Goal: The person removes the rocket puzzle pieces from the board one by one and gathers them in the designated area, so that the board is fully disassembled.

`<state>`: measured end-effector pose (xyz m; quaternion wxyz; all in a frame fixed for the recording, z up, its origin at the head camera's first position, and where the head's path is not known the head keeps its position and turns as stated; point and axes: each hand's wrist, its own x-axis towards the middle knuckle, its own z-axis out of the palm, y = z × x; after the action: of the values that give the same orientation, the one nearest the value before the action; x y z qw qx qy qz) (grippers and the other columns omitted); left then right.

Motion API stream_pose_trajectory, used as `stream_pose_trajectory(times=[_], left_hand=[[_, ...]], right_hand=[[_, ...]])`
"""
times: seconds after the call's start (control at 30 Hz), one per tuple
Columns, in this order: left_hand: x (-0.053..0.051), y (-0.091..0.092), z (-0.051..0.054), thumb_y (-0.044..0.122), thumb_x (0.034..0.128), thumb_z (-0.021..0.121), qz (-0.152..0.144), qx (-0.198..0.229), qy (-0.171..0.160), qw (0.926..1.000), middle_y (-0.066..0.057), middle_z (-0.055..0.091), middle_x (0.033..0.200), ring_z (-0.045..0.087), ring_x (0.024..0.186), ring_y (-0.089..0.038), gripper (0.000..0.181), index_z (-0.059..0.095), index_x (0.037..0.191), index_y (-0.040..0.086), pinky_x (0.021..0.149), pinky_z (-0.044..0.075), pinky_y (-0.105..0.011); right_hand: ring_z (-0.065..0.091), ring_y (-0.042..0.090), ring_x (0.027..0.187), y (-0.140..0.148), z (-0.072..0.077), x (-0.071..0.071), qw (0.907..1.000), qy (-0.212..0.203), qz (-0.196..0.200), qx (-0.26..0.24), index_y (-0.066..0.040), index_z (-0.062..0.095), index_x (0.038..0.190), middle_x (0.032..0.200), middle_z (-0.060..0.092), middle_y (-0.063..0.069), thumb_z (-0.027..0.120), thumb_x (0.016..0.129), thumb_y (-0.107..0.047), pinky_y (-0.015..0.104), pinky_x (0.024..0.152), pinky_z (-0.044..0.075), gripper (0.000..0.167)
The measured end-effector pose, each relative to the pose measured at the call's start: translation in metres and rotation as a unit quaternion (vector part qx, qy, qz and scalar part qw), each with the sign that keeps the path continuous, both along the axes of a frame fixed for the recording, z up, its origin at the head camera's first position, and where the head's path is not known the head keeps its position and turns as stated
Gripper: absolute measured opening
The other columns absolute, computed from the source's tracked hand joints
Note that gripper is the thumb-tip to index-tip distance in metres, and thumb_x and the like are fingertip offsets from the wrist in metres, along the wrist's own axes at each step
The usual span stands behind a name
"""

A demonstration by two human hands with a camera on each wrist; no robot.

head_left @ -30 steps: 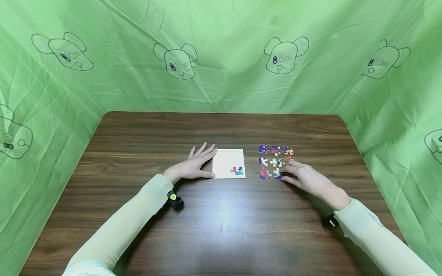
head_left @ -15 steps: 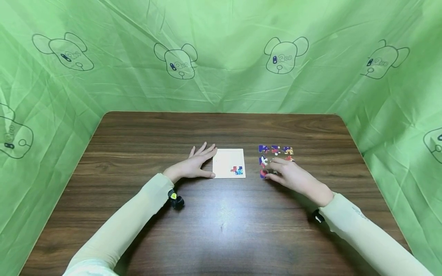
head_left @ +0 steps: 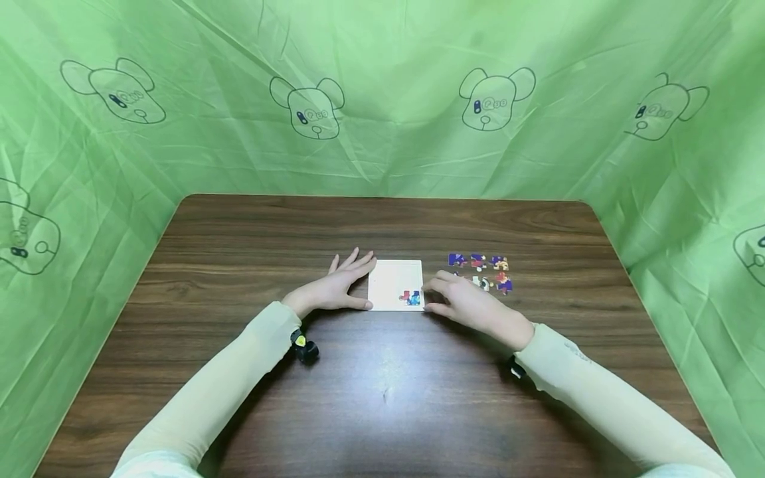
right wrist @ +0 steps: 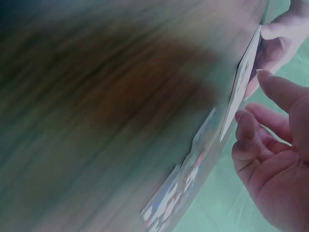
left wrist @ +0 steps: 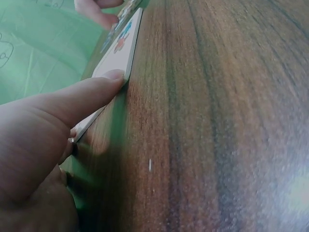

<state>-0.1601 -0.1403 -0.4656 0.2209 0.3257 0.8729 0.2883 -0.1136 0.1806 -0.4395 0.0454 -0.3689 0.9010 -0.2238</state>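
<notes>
A white square puzzle board (head_left: 388, 279) lies on the table, with red and blue joined puzzle pieces (head_left: 410, 298) in its lower right corner. My left hand (head_left: 325, 291) spreads its fingers along the board's left side; the thumb touches the near left corner, as the left wrist view confirms. At the board's right edge is my right hand (head_left: 469, 304), thumb and forefinger apart. No piece shows between its fingers in the right wrist view. Loose colourful puzzle pieces (head_left: 478, 261) lie in rows to the right, partly hidden behind the right hand.
Dark wood-grain table (head_left: 370, 392) surrounds the board. Green cloth (head_left: 394, 99) with printed bear heads hangs at the back and sides. A black wrist device (head_left: 305, 348) sits at the left cuff, another (head_left: 516, 367) at the right.
My right hand has moved left from the loose pieces to the board's right edge, uncovering the pieces at the far right. The left hand stays in place.
</notes>
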Motion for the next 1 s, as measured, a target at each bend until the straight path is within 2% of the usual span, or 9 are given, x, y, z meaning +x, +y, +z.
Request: stream_pose_trajectory(times=[0.2,0.43,0.7,1.0], left_hand=[[0.000,0.000,-0.002,0.035,0.0937,0.078,-0.001,-0.001,0.002,1.0000,-0.013,0.005,0.175,-0.011,0.160,-0.037,0.098,0.019,0.166,0.005,0.121,-0.015,-0.065],[0.000,0.000,-0.001,0.035,0.0936,0.078,-0.002,0.000,0.002,1.0000,-0.013,0.005,0.175,-0.011,0.159,-0.038,0.099,0.018,0.166,0.005,0.121,-0.016,-0.065],[-0.001,0.000,-0.003,0.034,0.0940,0.078,-0.001,0.002,0.002,1.0000,-0.014,0.006,0.175,-0.010,0.159,-0.038,0.098,0.019,0.166,0.005,0.121,-0.015,-0.066],[-0.001,0.000,-0.001,0.034,0.0938,0.078,-0.002,0.002,-0.001,1.0000,-0.014,0.006,0.175,-0.010,0.159,-0.038,0.098,0.019,0.166,0.005,0.121,-0.015,-0.065]], right_hand=[[0.064,0.017,0.089,-0.014,-0.003,0.000,0.9995,-0.001,0.001,0.031,0.001,0.070,0.122,0.111,0.064,0.010,0.080,0.093,-0.025,0.034,0.081,0.059,0.040],[0.055,0.010,0.076,-0.021,-0.003,-0.002,0.9993,0.015,0.000,0.033,0.002,0.071,0.118,0.105,0.061,0.009,0.082,0.091,-0.024,0.026,0.068,0.055,0.039],[0.056,0.011,0.074,-0.025,-0.001,-0.005,0.9988,0.017,-0.005,0.046,0.000,0.071,0.108,0.101,0.060,0.007,0.083,0.090,-0.022,0.025,0.068,0.056,0.031],[0.056,0.014,0.079,-0.027,0.001,-0.009,0.9992,0.005,0.007,0.040,0.001,0.065,0.102,0.099,0.059,0.009,0.085,0.087,-0.017,0.029,0.073,0.057,0.031]])
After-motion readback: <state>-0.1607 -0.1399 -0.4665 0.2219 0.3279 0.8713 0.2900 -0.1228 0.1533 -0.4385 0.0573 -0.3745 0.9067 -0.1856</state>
